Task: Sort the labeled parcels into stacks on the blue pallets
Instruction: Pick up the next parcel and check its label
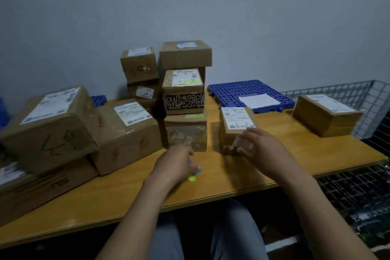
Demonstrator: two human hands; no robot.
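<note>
Right hand (260,146) curled round a small labeled parcel (236,124) — left hand (173,164) (blurred) pinching a blue-and-yellow thing (192,178).

Saw stacked brown cardboard parcels (182,91) left on yellow wooden table (295,150); small labelled cardboard box (237,126) right of them, before blue perforated plastic pallet (228,91); perhaps another pallet (98,99) behind the stacks.

Right hand (260,146): we see it gripping a small parcel (236,121) on the table (126,192).
Left hand (176,162): curled round a blurred bright object (192,177).
Pallet (228,91): blue, behind that parcel, bearing white paper (259,100).
</note>
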